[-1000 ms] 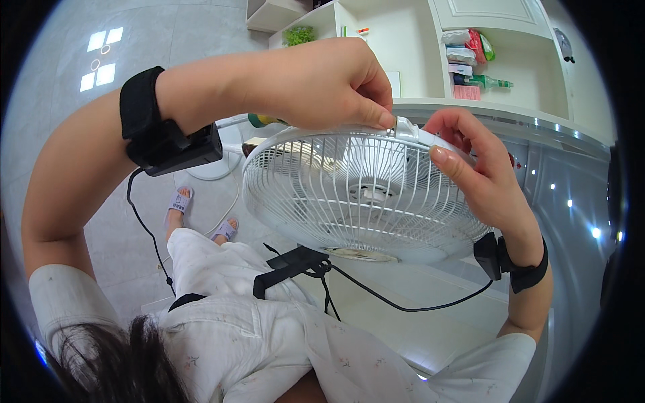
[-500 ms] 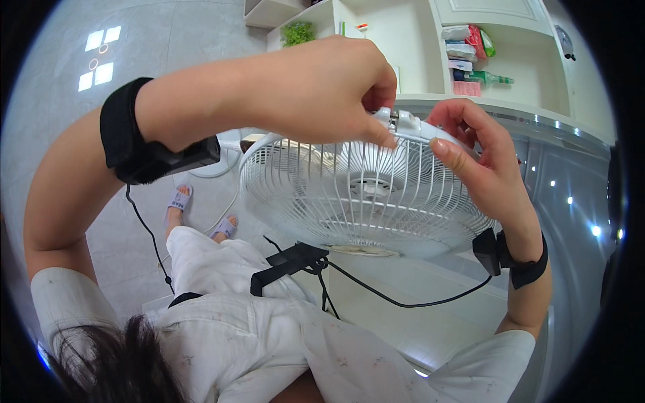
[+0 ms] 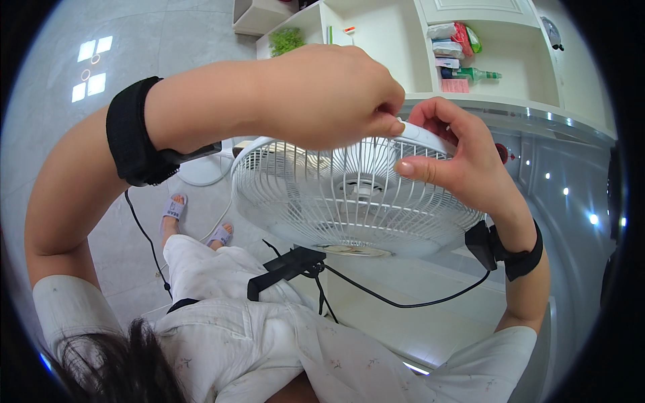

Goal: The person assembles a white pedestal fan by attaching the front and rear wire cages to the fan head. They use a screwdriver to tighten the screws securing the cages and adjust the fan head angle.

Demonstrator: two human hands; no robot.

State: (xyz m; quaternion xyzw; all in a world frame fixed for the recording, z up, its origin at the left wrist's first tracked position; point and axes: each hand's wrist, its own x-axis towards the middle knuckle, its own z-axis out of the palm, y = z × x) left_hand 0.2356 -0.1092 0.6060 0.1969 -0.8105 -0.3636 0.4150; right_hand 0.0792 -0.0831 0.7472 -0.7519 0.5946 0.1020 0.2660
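- Being steadied by two hands, the white fan cage (image 3: 359,228) is being kept in front of the torso, its upper rim lying between the fingers; a pale hub is being seen through the wires.
- The left hand (image 3: 339,93) is being arched over the rim from the left; its grip is being kept narrow, thumb and curled fingers drawn together at the rim, but whether anything small is being pinched cannot be told.
- The rim is being held by the right hand (image 3: 467,153), its thumb being laid on the front wires and its fingers being hooked behind.
- Black straps are being worn on the left wrist (image 3: 131,131) and the right wrist (image 3: 525,252), a black cable (image 3: 396,305) being led from the right one.
- Beyond the cage, a green bottle (image 3: 480,74) is being kept in white shelving (image 3: 379,50), lying on its side in the view.
- A round white base (image 3: 201,172) is being seen on the grey floor (image 3: 134,47), near the slippers (image 3: 175,207).
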